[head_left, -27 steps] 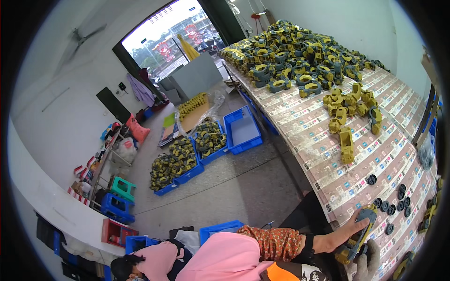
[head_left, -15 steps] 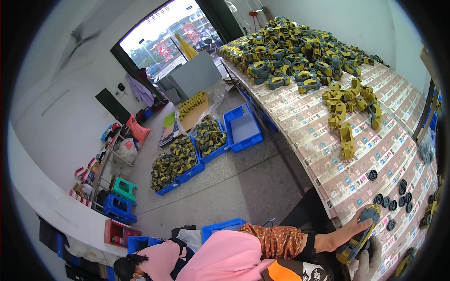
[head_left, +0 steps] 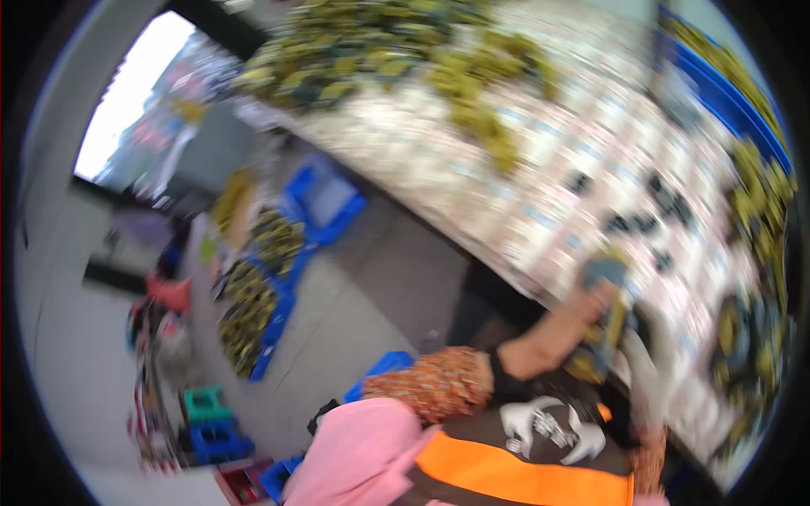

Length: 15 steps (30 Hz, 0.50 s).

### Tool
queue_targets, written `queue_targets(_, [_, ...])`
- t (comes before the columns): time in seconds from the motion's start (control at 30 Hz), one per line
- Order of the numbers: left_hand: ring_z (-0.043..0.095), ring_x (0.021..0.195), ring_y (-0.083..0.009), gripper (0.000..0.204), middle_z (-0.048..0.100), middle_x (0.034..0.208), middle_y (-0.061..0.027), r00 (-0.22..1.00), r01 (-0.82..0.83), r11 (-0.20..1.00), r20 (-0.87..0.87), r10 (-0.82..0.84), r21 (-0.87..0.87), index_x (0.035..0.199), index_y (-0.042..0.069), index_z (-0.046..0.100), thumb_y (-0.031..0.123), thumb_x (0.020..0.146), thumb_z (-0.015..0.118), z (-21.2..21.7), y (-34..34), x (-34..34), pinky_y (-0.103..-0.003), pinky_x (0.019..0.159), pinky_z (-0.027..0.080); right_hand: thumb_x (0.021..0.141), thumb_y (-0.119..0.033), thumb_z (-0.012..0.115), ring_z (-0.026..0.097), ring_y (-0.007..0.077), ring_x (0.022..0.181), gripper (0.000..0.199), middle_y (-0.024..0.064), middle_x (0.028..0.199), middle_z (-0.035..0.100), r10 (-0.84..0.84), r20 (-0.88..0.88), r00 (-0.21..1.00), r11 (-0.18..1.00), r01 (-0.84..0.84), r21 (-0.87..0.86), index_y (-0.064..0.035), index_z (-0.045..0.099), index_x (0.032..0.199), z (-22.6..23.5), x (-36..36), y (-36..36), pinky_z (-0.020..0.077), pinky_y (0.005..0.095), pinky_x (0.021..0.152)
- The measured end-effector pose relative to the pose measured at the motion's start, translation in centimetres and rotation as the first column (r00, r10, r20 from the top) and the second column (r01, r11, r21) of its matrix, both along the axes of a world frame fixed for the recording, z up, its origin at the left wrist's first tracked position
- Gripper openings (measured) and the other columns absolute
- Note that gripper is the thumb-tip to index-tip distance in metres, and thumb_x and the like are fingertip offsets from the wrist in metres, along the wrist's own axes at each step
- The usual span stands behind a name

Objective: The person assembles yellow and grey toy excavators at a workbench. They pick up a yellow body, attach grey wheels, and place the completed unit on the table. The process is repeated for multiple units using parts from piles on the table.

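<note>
My left hand [head_left: 595, 305] is closed round a yellow-and-grey toy car [head_left: 603, 333] over the near edge of the table. Beside the car is my right hand [head_left: 651, 358] in a pale grey glove. Motion blur smears its fingers, so its grip does not show. Several black toy wheels [head_left: 664, 196] lie loose on the tabletop just beyond the car. Farther off sits a small cluster of yellow car bodies [head_left: 477, 93].
Patterned sheeting covers the table [head_left: 540, 211]. A big heap of yellow-and-grey toy cars [head_left: 354, 46] lies at its far end. More toy parts [head_left: 751, 337] and a blue bin [head_left: 734, 93] are on the right. Blue crates [head_left: 325, 202] stand on the floor at left.
The view has swung right and blurred, bringing the right-hand parts and blue bin into sight. Left hand still holds the toy car; the gloved right hand stays beside it.
</note>
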<state>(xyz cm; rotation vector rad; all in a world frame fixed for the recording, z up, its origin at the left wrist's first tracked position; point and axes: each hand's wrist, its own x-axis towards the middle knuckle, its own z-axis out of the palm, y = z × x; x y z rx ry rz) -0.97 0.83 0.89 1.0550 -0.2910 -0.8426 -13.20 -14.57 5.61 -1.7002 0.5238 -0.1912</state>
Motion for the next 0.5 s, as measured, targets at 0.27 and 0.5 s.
queue_targets(0.27, [0.073,0.113,-0.0256,0.088,0.072,0.126,-0.0142,0.936,0.042,0.999,-0.350,-0.034,0.017,0.142,0.003,0.059,0.080,0.102,0.047,0.8,0.5,-0.6,-0.040,0.099,0.060,0.101,-0.010,0.069,0.067,0.0195,0.119,0.049,0.0135,0.132,0.069,0.027,0.032,0.999,0.964,-0.034,0.264,0.0031,0.058,0.147,-0.6,-1.0,-1.3,0.0544,0.0352,0.105])
queue_targets(0.5, [0.074,0.099,-0.0192,0.073,0.072,0.116,-0.0091,0.949,0.019,1.000,-0.313,-0.025,-0.022,0.137,0.005,0.058,0.071,0.105,0.052,1.6,0.4,-0.5,-0.036,0.085,0.064,0.101,-0.009,0.068,0.066,0.0189,0.120,0.049,0.0131,0.134,0.068,0.038,0.058,0.998,0.935,-0.056,0.349,0.0015,0.058,0.148,-1.1,-1.2,-0.4,0.0545,0.0354,0.105])
